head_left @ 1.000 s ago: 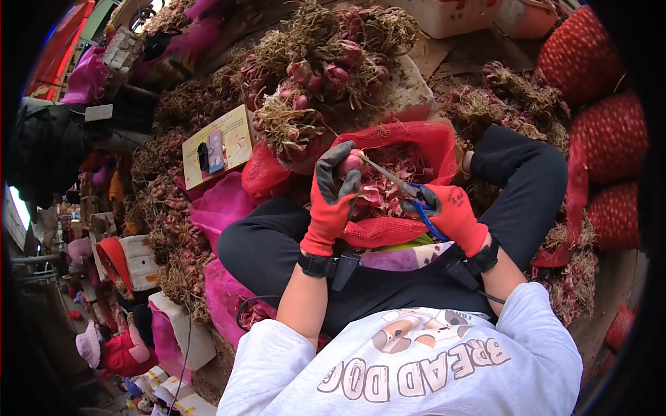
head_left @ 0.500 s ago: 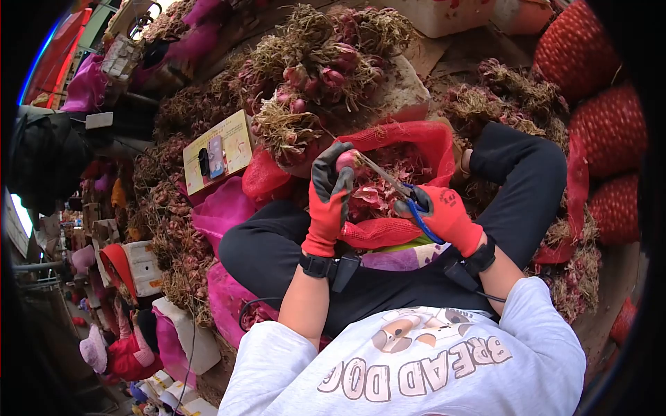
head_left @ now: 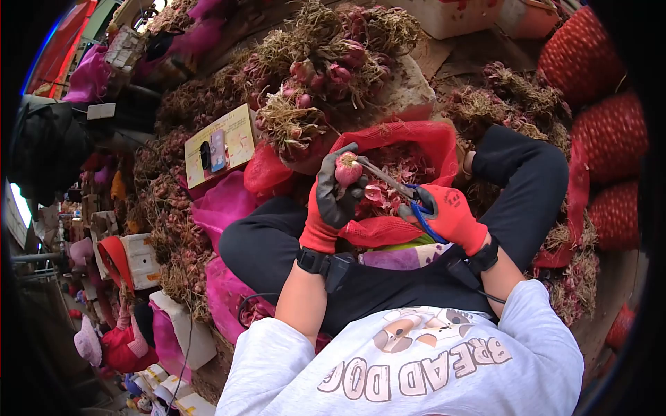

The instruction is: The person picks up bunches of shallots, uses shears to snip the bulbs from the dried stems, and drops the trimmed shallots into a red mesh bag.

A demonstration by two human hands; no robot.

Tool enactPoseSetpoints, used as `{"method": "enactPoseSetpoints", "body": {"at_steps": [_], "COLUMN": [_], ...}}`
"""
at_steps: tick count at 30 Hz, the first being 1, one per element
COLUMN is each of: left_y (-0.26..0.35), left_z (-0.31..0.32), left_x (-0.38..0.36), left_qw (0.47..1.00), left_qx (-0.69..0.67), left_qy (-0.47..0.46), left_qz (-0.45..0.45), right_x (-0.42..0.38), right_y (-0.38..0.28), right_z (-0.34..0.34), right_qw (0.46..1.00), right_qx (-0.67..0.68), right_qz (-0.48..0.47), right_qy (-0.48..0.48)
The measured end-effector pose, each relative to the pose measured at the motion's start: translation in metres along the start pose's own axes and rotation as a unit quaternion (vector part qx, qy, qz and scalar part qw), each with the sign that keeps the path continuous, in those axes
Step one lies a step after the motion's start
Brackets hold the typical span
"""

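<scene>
My left hand (head_left: 334, 197), in a red glove with a dark palm, holds a pink-red onion (head_left: 348, 170) with its pale root end facing up. My right hand (head_left: 444, 213), gloved the same way, is wrapped round the blue handles of a pair of scissors (head_left: 386, 179). The blades point left, and their tips are at the onion's upper right side. Under both hands lies an open red mesh bag (head_left: 444, 147) with loose onion skins (head_left: 406, 166) inside.
Bunches of dried onions (head_left: 305, 76) are heaped in front. Full red mesh sacks (head_left: 610, 132) stand at the right. A phone (head_left: 217, 150) lies on a yellow box (head_left: 239, 139) at the left. A person in red (head_left: 128, 347) sits at the lower left.
My left hand has turned, so the onion now shows its root end and sits higher in the fingers. The scissors have shifted slightly and their tips remain close to the onion.
</scene>
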State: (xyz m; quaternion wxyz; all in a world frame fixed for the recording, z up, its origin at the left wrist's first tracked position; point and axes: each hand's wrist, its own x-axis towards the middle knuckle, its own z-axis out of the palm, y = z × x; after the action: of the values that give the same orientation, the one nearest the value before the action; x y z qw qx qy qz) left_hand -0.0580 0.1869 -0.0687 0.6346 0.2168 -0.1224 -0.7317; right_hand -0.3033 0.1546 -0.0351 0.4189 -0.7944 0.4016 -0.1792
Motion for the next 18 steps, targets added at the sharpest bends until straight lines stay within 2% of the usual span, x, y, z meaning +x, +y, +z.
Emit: {"method": "enactPoseSetpoints", "body": {"at_steps": [4, 7, 10, 13, 16, 18], "left_y": [-0.005, -0.007, -0.008, -0.003, -0.003, -0.005], "left_z": [0.013, 0.017, 0.016, 0.01, 0.013, 0.016], "left_x": [-0.001, 0.0, 0.002, 0.0, 0.0, 0.001], "left_qw": [0.99, 0.969, 0.965, 0.956, 0.965, 0.957], "left_qx": [0.107, 0.205, 0.214, 0.262, 0.231, 0.258], "left_qy": [0.063, 0.072, 0.093, 0.051, 0.045, 0.057], "left_qz": [0.064, 0.117, 0.124, 0.121, 0.116, 0.122], "right_x": [0.001, -0.001, -0.002, -0.004, -0.004, -0.003], "right_y": [-0.008, -0.008, -0.012, -0.005, -0.016, -0.017], "right_z": [0.0, 0.004, 0.001, 0.002, -0.005, -0.006], "right_qw": [1.0, 0.999, 0.994, 0.991, 0.993, 0.996], "right_qx": [-0.01, 0.009, 0.08, 0.082, 0.081, 0.069], "right_qz": [-0.006, 0.04, 0.077, 0.096, 0.08, 0.06], "right_qy": [0.014, 0.003, -0.018, -0.046, -0.033, -0.02]}}
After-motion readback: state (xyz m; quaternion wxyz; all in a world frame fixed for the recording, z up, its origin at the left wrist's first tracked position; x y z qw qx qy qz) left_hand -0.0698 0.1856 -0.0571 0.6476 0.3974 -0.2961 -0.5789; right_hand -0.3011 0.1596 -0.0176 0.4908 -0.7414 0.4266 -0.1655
